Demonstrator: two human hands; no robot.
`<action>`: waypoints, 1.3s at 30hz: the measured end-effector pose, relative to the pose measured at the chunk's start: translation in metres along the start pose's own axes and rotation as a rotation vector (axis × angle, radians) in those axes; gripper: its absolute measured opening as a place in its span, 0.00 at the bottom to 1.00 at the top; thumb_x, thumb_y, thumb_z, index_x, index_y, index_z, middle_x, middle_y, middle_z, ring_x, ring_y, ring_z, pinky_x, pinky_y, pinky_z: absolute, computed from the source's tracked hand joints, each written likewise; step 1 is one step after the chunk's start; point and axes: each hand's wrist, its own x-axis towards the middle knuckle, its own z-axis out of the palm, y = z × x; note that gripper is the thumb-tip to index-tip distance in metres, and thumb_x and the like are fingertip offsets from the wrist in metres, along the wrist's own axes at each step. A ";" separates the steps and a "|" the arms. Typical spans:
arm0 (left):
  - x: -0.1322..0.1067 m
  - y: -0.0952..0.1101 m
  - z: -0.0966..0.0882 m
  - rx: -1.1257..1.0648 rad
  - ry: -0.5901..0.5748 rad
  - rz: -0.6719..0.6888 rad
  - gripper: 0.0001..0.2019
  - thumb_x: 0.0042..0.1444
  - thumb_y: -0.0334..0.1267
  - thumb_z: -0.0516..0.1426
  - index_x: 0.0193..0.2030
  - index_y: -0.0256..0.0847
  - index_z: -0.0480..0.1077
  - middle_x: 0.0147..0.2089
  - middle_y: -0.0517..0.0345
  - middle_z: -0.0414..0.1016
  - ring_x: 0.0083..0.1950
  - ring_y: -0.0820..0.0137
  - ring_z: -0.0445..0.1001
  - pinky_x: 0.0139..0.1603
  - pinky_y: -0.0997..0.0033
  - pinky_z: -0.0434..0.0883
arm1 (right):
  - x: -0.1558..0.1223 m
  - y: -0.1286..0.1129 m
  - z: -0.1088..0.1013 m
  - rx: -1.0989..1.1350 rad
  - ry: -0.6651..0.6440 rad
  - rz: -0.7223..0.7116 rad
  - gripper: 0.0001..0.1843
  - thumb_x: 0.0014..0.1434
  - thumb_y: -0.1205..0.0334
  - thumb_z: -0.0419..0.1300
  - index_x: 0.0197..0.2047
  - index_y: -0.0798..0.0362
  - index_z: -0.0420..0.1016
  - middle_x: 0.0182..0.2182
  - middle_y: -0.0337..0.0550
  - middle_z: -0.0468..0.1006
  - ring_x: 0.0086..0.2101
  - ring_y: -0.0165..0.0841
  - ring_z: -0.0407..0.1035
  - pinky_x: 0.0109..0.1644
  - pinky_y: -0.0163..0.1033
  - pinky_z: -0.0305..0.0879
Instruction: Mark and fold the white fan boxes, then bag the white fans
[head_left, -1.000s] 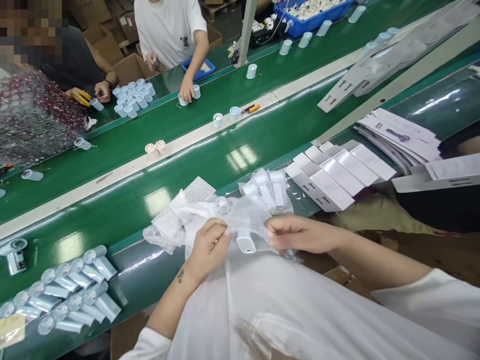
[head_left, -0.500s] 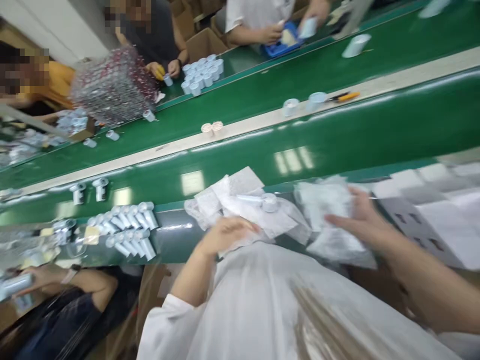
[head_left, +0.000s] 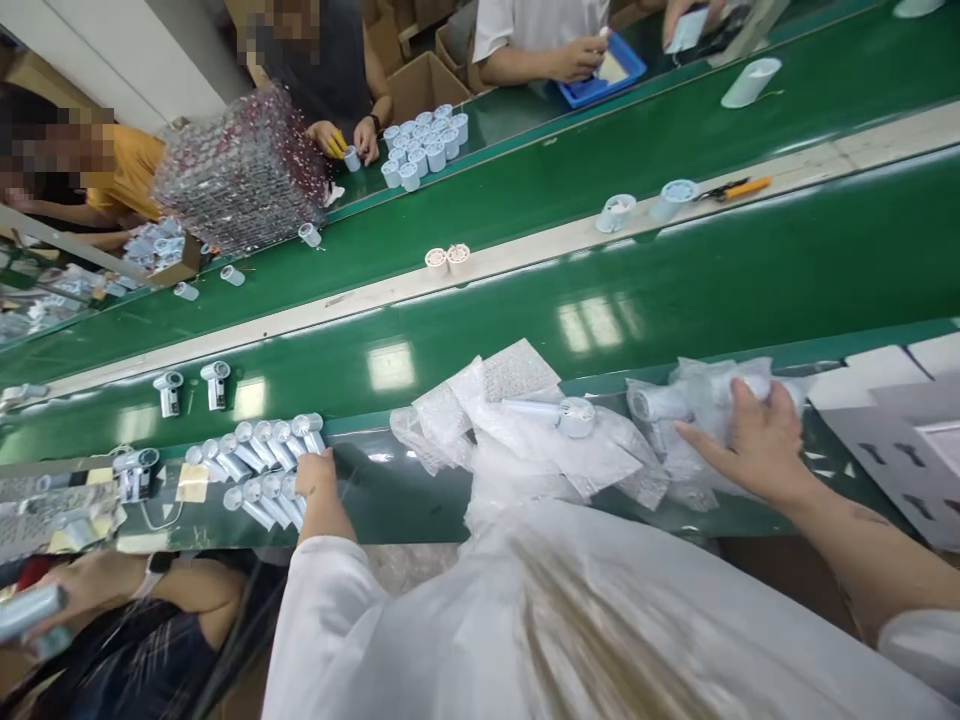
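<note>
At the right end of two rows of light-blue handheld fan-like devices (head_left: pixel 262 440), my left hand (head_left: pixel 318 478) touches the end pieces; its fingers are largely hidden against them. My right hand (head_left: pixel 757 445) rests with spread fingers on devices in clear bubble bags (head_left: pixel 664 402), beside the white boxes. Between my hands lies a loose pile of bubble bags (head_left: pixel 517 375). On top of that pile sits one light-blue device (head_left: pixel 576 417) with a round grille, its handle pointing left.
White boxes (head_left: pixel 870 395) with printed device silhouettes stand at right. A green conveyor belt (head_left: pixel 480 310) runs behind the work ledge. Beyond it, co-workers handle light-blue cups (head_left: pixel 427 145) near a blue tray (head_left: pixel 604 75). A co-worker's hand (head_left: pixel 94 585) holds a device at lower left.
My left hand has left the bubble-bag pile and moved left to the device rows. My right hand has set the bagged devices down on the ledge, farther right, and its fingers have spread.
</note>
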 end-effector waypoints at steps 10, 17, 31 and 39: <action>-0.090 0.071 0.056 -0.477 -0.062 -0.149 0.17 0.44 0.50 0.58 0.22 0.42 0.58 0.17 0.69 0.52 0.17 0.79 0.51 0.19 0.76 0.49 | 0.014 -0.098 -0.027 0.694 0.098 -0.003 0.15 0.57 0.50 0.58 0.42 0.52 0.72 0.43 0.53 0.75 0.46 0.43 0.70 0.56 0.53 0.64; -0.210 0.150 0.194 -0.329 -0.899 0.266 0.20 0.49 0.56 0.60 0.29 0.38 0.69 0.19 0.63 0.68 0.20 0.76 0.65 0.23 0.76 0.61 | 0.025 -0.184 -0.015 1.607 -0.722 0.408 0.13 0.56 0.55 0.64 0.41 0.53 0.72 0.37 0.49 0.81 0.36 0.38 0.76 0.40 0.45 0.76; -0.164 0.209 0.311 0.379 -0.699 0.473 0.07 0.53 0.33 0.56 0.33 0.37 0.77 0.36 0.48 0.80 0.43 0.60 0.78 0.45 0.67 0.69 | 0.054 -0.087 -0.054 1.598 -0.863 0.427 0.27 0.42 0.60 0.74 0.44 0.54 0.69 0.32 0.45 0.78 0.33 0.37 0.75 0.30 0.40 0.76; -0.181 0.193 0.221 -0.302 -0.797 0.503 0.06 0.51 0.36 0.56 0.30 0.38 0.73 0.26 0.60 0.73 0.29 0.71 0.70 0.34 0.73 0.67 | 0.072 -0.122 -0.039 1.442 -1.288 0.337 0.28 0.42 0.62 0.73 0.45 0.55 0.69 0.33 0.44 0.78 0.31 0.35 0.75 0.28 0.37 0.75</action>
